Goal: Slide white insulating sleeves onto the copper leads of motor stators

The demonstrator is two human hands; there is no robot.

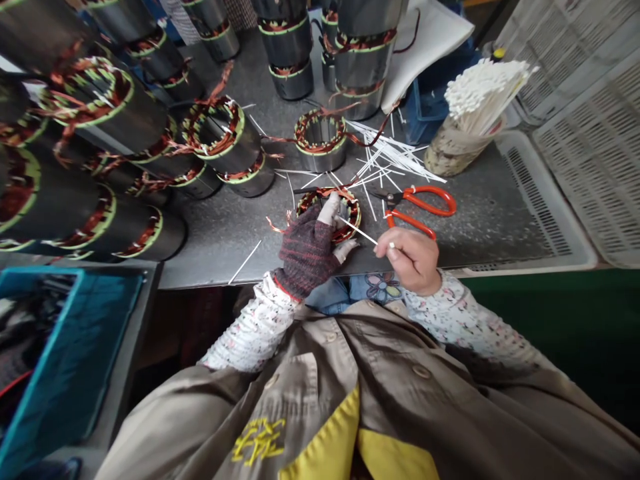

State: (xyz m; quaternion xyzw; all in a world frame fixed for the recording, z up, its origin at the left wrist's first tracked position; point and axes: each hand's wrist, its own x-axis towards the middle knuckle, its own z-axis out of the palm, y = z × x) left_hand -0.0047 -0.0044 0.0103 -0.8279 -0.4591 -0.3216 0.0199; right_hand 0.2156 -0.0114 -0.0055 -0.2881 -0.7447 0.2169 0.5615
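My left hand (310,248), in a dark knitted glove with bare fingertips, rests on a small motor stator (350,203) with copper windings at the table's near edge, fingers curled over its rim. My bare right hand (410,257) is closed in a pinch on a thin white strip (356,229) whose far end points into the stator. Red-handled scissors (423,203) lie just beyond my right hand.
Several wound stators are stacked at the left (95,127) and back (365,60); one stands alone (320,139). Loose white strips (395,157) lie scattered. A jar of strips (465,127) stands right, beside white perforated trays (575,167). A blue bin (65,360) sits lower left.
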